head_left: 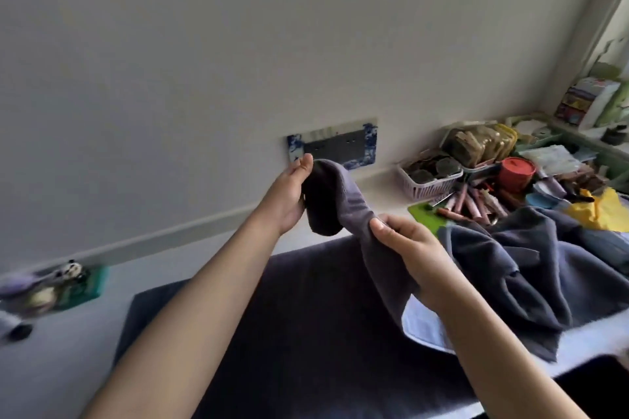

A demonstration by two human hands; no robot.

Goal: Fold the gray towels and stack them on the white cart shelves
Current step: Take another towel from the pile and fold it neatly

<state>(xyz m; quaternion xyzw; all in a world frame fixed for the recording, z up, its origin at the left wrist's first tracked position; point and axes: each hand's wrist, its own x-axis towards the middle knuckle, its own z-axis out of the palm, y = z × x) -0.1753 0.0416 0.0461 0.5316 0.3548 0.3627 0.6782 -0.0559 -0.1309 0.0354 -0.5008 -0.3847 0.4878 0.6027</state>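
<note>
I hold a gray towel [343, 204] up in front of the wall with both hands. My left hand [289, 196] grips its upper end, which curls over and hangs down. My right hand [408, 252] pinches the towel lower down, to the right; the rest drapes below my right wrist. More gray towels [517, 258] lie crumpled in a heap at the right. A dark towel or mat [306, 316] lies spread flat on the white surface beneath my arms. The white cart is not in view.
A wall socket panel [335, 146] with blue patterned ends sits behind the towel. A pink basket [429, 182], a red lidded pot [517, 173], tubes, a green board and a yellow cloth [595, 211] crowd the back right. Small figurines [54, 286] stand at the left.
</note>
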